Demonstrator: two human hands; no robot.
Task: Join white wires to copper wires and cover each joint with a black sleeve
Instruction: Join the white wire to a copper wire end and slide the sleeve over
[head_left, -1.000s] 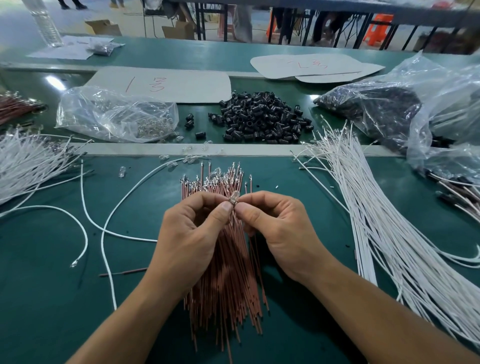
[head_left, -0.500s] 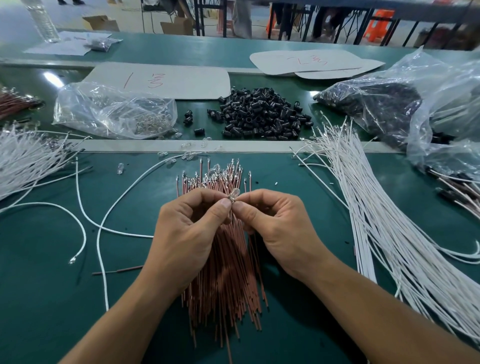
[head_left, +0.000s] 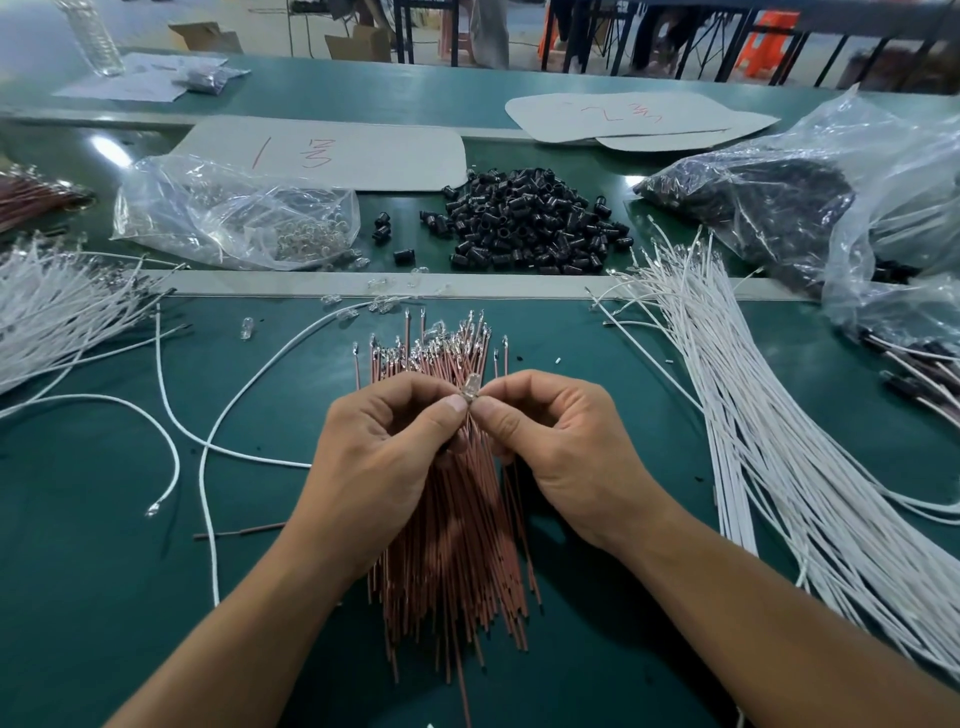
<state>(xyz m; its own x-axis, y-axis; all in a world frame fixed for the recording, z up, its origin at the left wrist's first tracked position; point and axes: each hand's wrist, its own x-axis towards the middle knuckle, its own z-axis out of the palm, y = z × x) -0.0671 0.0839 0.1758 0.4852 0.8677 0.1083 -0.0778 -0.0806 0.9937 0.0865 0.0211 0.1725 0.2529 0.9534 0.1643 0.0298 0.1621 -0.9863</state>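
You're pinching a small clear piece (head_left: 470, 388) btwn both thumbs & forefingers: your left hand (head_left: 384, 457) is gripping it from the left w/ fingers curled, and your right hand (head_left: 566, 457) is gripping it from the right the same way, thumb tips nearly touching. Both hands are working just over the copper wires (head_left: 452, 545), which are lying in a loose bundle on the green table (head_left: 78, 597) right in front of you, metal-tipped ends fanning away from you and plain ends pointing toward you. Can't tell whether a wire is hanging from the clear piece, since your palms are hiding that bit. The white wires (head_left: 779, 441) are lying in a long sheaf to your right, running from the pale divider strip (head_left: 519, 285) toward the near-right edge; a 2nd heap of white wires (head_left: 52, 317) is spreading at the far left. A few loose white strands (head_left: 171, 415) are curling across the table btwn that heap and your left forearm, and one stray brown wire (head_left: 239, 532) is lying beside them. The black sleeves (head_left: 524, 226) are sitting in a pile beyond the strip, straight ahead, well apart from your hands. Left of the pile a clear plastic bag (head_left: 234, 213) is holding small clear parts; to the right a bigger bag (head_left: 753, 208) is holding dark parts. Pale card sheets (head_left: 363, 156) w/ red marks are lying behind the pile.
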